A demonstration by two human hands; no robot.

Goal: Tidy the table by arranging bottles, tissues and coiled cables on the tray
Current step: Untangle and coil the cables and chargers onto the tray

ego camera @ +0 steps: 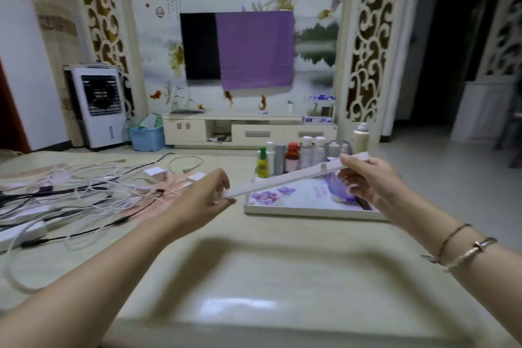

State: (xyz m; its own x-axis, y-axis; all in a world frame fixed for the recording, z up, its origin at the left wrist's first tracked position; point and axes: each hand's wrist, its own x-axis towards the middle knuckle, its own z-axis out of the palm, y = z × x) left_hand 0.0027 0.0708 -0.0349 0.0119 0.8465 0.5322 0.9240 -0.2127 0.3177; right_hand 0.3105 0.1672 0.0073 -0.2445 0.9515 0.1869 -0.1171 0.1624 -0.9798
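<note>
A long white bar (pixel 293 176) is gripped at both ends by curled fingers of the left hand (pixel 206 198) and right hand (pixel 370 181), above the tray (pixel 282 210) at 1 o'clock.

We had one view only, a wide-angle camera worn on the head. It looked forward and slightly down across the table (pixel 254 277), close above both forearms, and faced the far wall with the television (pixel 237 49). Edges bowed with lens distortion.
</note>
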